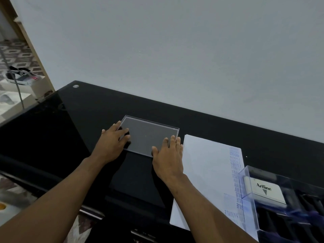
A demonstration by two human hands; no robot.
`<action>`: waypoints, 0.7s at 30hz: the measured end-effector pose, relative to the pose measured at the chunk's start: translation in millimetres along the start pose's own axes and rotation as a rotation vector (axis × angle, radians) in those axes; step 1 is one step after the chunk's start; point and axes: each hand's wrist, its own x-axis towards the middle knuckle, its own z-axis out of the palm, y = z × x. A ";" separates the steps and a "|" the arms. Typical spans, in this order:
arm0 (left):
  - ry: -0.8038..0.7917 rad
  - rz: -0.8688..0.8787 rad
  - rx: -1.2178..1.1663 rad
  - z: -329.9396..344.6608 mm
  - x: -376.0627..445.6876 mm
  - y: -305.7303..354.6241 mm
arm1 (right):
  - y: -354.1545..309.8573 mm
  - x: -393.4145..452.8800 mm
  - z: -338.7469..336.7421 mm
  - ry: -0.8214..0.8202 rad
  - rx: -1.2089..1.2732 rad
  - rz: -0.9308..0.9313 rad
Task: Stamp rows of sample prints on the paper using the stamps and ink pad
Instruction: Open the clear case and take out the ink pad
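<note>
A: Start big. What's on the black glass desk (87, 120)?

B: A white paper sheet (206, 181) lies to the right, with a column of blue "SAMPLE" prints along its right edge. Beyond that, at the right corner, stands a clear stamp case (284, 204) holding dark stamps and a white Artline box (265, 189), probably the ink pad.

A: And the flat clear thing?

B: The transparent lid (149, 135), lying flat just left of the paper. The left hand (112, 142) has straight fingers resting over its left edge; the right hand (168, 155) lies flat on its near right corner, fingers extended. Neither curls around it.

A: How would it handle?

B: I'd judge it light, rigid, and slippery on glass, so likely to slide under pressure. Pinching opposite edges should beat pressing on top. The paper is thin and limp; hold it flat while stamping.
</note>
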 end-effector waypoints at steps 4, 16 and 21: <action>0.001 0.064 0.084 -2.5 -10.4 16.1 | 7.9 -9.9 -18.1 -0.020 -0.015 -0.022; -0.046 0.325 0.049 26.5 -81.5 168.9 | 99.6 -87.2 -117.8 0.181 -0.045 0.091; -0.106 0.407 -0.056 55.3 -106.7 235.0 | 148.0 -122.7 -148.7 0.275 -0.089 0.150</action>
